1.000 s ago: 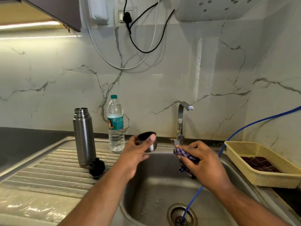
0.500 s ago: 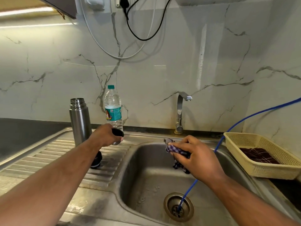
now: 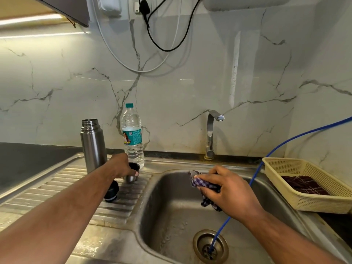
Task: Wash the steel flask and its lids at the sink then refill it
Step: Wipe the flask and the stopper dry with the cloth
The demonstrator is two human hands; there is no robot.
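Left hand [image 3: 122, 166] has set the gripped cup lid [image 3: 131, 177] on the draining board [image 3: 57, 189] beside the flask [image 3: 93, 145]; right hand [image 3: 230, 193] clutches the cloth [image 3: 202, 184]. Flask probably next.

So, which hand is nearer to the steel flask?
Left. The left hand is just right of the flask, holding the cap beside it. The right hand is farther right, over the sink, gripping a cloth.

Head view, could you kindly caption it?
Left hand holds steel cup lid on drainboard; right hand grips blue checked cloth over sink.
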